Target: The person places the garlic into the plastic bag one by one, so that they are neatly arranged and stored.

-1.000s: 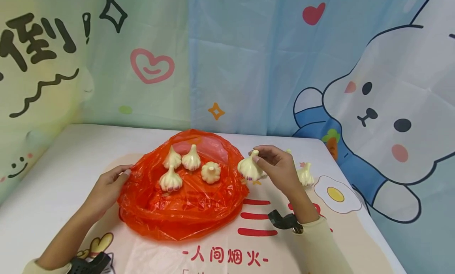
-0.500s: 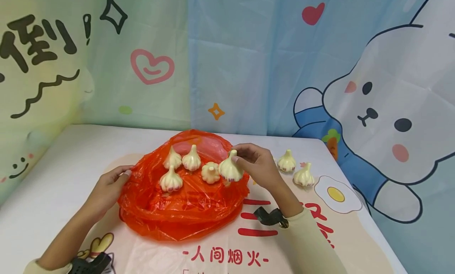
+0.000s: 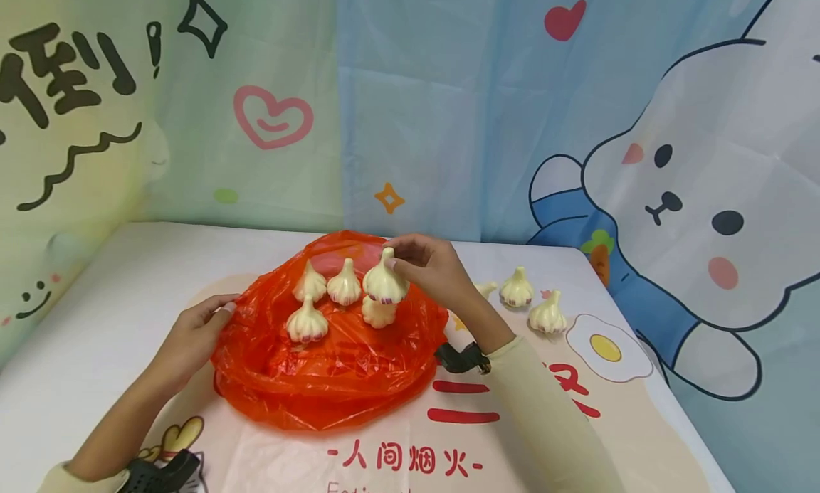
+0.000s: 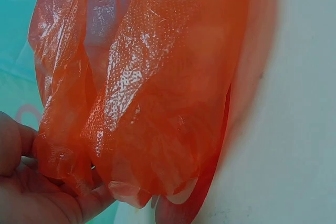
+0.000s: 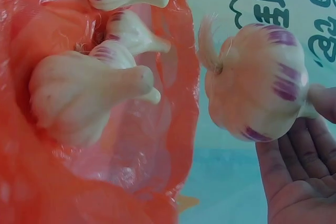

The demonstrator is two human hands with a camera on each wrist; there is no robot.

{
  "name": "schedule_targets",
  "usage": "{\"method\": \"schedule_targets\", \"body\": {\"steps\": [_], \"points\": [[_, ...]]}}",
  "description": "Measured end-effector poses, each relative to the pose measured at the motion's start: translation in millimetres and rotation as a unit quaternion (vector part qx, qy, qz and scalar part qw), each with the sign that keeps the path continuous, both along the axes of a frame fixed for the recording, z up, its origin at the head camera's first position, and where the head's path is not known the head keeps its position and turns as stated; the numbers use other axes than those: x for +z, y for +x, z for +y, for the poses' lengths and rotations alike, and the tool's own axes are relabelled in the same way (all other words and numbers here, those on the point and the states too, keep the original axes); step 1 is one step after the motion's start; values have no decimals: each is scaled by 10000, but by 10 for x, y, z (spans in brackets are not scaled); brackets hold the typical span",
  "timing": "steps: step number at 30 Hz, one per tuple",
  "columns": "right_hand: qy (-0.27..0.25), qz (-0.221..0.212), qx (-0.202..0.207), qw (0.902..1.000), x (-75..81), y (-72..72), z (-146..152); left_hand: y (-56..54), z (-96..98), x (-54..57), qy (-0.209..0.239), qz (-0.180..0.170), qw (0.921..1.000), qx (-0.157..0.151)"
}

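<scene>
An orange-red plastic bag point(image 3: 333, 400) lies spread wide on the table, and several garlic bulbs point(image 3: 307, 324) rest inside it. My left hand point(image 3: 197, 336) holds the bag's left rim; in the left wrist view the thin film point(image 4: 152, 103) bunches between thumb and fingers. Pinched by its stem, a garlic bulb point(image 3: 384, 281) with purple streaks hangs from my right hand point(image 3: 435, 271) over the bag's back right part. In the head view it partly covers a bulb point(image 3: 379, 314) lying below. The right wrist view shows the held bulb's point(image 5: 257, 82) root end.
To the right of the bag, two garlic bulbs point(image 3: 516, 288) stand on the table, with a third bulb point(image 3: 485, 289) mostly behind my right wrist. The table mat point(image 3: 403, 436) carries printed characters and a fried egg. A cartoon curtain point(image 3: 416, 123) hangs behind the table.
My right hand has carried the pinched garlic bulb leftward from beside the bag to above it, lifting it slightly. The left hand has stayed at the bag's rim.
</scene>
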State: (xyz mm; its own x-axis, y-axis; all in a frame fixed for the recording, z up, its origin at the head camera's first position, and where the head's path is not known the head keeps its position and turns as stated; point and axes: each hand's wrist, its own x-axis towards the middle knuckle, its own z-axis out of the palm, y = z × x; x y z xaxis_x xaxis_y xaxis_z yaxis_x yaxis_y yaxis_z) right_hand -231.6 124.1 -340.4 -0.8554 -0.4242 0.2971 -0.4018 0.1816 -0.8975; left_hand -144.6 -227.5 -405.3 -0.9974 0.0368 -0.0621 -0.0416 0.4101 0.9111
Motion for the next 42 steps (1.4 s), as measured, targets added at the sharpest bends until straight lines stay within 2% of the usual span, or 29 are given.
{"method": "schedule_targets", "body": {"steps": [7,11,18,23,29,32,42], "points": [[-170,-156,284,9993,-115,-83,-208,1,5,-9,73,32,10000,-27],[-199,-320,523,9979,-185,-86,-344,13,-7,-15,108,-3,9999,-13],[39,-508,760,9958,-315,-121,-501,13,-12,-26,104,-63,9999,22],[-90,-510,944,9942,-384,-111,-566,7,-13,-52,162,-105,9998,36],[262,-651,828,9941,-481,-79,-648,-6,-11,-64,165,-65,9998,3],[446,-569,746,9946,-489,-79,-673,-9,-8,-62,167,-44,9999,-9],[540,-535,589,9954,-476,35,-750,-15,2,-38,156,-8,9999,-31]]}}
